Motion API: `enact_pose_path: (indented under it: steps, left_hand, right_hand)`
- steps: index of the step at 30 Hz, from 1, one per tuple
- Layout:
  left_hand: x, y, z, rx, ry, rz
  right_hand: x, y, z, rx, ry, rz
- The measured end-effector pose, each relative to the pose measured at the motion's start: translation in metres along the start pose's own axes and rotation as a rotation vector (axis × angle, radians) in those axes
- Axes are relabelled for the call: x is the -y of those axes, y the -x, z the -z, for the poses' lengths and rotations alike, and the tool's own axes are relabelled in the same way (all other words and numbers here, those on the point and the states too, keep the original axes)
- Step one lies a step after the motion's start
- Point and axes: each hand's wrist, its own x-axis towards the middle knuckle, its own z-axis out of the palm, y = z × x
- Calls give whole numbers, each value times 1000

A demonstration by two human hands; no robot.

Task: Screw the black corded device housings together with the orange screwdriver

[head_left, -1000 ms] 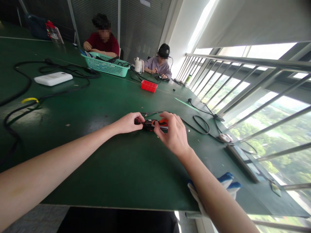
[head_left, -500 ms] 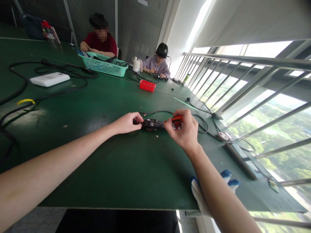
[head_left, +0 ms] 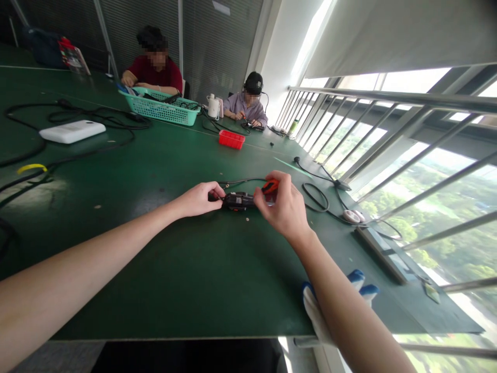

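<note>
A slim black device (head_left: 238, 201), perhaps a corded hand tool with its inside showing, lies on the green table (head_left: 186, 290) before me. My left hand (head_left: 202, 199) pinches its left end, where a thin dark piece passes between thumb and fingers. At the other end, my right hand (head_left: 286, 208) is closed round an orange-and-black piece (head_left: 271, 186), held over or against the device's right end. My fingers cover most of that piece, so its kind is unclear. Behind both hands runs a black cord (head_left: 243, 180).
Ahead stand a red tray (head_left: 232, 140), a teal basket (head_left: 161, 110) and a white box (head_left: 73, 131). Cables (head_left: 316, 199) and a white-blue glove (head_left: 316, 311) lie to the right, beside a metal railing (head_left: 373, 98). Two people sit across the table.
The whole view has shifted slightly. My right hand has turned a little and sits closer over the device, hiding more of the orange-and-black piece. My left hand keeps its pinch.
</note>
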Motion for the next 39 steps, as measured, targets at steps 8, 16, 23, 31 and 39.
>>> enact_pose_path:
  steps: [8,16,23,31,39]
  left_hand:
    - [1,0,-1,0,2,5]
    - [2,0,0,2,-1,-6]
    - [5,-1,-2,-2,11,-24]
    - [3,0,-2,7,4,-32]
    - [6,-1,-3,-1,2,-47]
  right_hand:
    - [-8,3,-7,-105,-26,-155]
    - [-4,2,-8,-46,-67,-120]
    - [5,7,-11,-92,-151,-130]
    - [20,10,-27,-4,-174,-3]
    - [24,6,-17,20,-53,103]
